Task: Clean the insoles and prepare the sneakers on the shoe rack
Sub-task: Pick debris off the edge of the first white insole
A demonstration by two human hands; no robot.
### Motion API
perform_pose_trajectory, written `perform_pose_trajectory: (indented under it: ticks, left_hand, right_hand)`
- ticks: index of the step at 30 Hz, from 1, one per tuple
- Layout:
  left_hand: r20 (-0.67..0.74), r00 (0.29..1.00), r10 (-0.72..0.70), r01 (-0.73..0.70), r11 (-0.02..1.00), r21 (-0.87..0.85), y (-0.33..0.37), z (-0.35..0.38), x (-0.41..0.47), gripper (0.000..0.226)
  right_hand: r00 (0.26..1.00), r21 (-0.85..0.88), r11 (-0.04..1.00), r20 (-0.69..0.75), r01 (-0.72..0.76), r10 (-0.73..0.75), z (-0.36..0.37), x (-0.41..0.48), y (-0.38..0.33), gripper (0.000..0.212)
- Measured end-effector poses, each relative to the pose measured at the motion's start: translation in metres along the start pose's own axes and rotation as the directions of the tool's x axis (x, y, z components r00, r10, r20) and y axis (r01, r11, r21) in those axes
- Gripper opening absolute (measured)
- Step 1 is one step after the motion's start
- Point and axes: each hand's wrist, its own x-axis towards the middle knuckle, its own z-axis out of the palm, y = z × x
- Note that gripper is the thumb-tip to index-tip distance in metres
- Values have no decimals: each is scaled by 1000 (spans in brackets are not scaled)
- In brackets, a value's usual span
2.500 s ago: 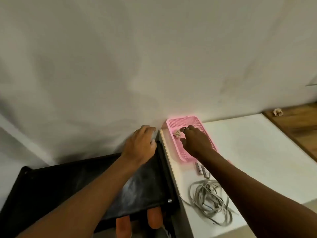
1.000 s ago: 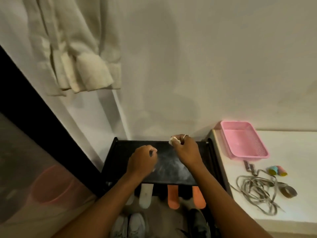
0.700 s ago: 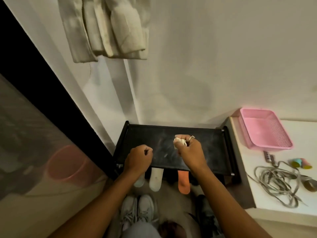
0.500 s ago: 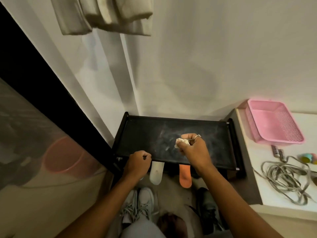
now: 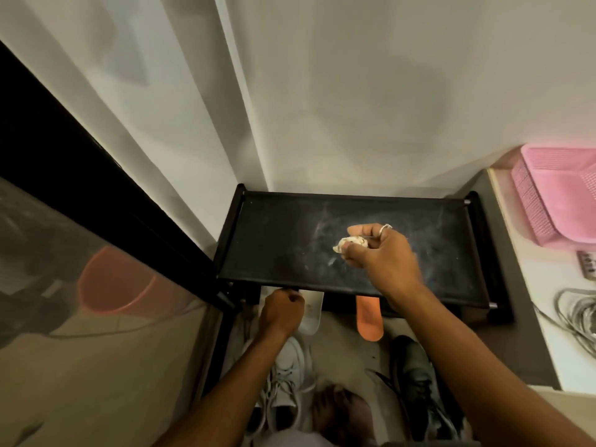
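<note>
A black shoe rack (image 5: pixel 290 253) stands against the wall, its top shelf dusty. My right hand (image 5: pixel 377 256) hovers over that shelf and pinches a small crumpled white wad (image 5: pixel 350 244). My left hand (image 5: pixel 280 312) is curled at the rack's front edge, just below the top shelf; whether it holds anything I cannot tell. A white insole (image 5: pixel 311 312) and an orange insole (image 5: pixel 369 321) stick out from under the shelf. White sneakers (image 5: pixel 287 379) lie on the floor below my left arm, and a dark sneaker (image 5: pixel 416 375) lies to the right.
A white counter (image 5: pixel 529 285) to the right carries a pink basket (image 5: pixel 561 208), a power strip (image 5: pixel 587 269) and a coiled grey cable (image 5: pixel 577 314). A dark glass door (image 5: pixel 80 221) runs along the left. My foot (image 5: pixel 338 411) shows between the shoes.
My right hand has brought the wad from the pink basket to above the rack's shelf. My left hand has dropped from the shelf top to its front edge. The view has tilted down.
</note>
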Motion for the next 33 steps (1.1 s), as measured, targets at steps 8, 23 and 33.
perform_pose_trajectory:
  ticks: [8, 23, 33]
  left_hand:
    - [-107, 984, -140, 144, 989, 32, -26, 8, 35, 38]
    - [-69, 972, -224, 226, 974, 22, -53, 16, 70, 52]
    - [16, 950, -310, 309, 937, -161, -27, -26, 42, 38]
  right_hand:
    - [1000, -37, 999, 27, 5, -4, -1, 7, 8, 21]
    - [999, -107, 993, 18, 42, -41, -1, 12, 16, 14]
    - [998, -167, 984, 32, 64, -59, -1, 8, 13, 15]
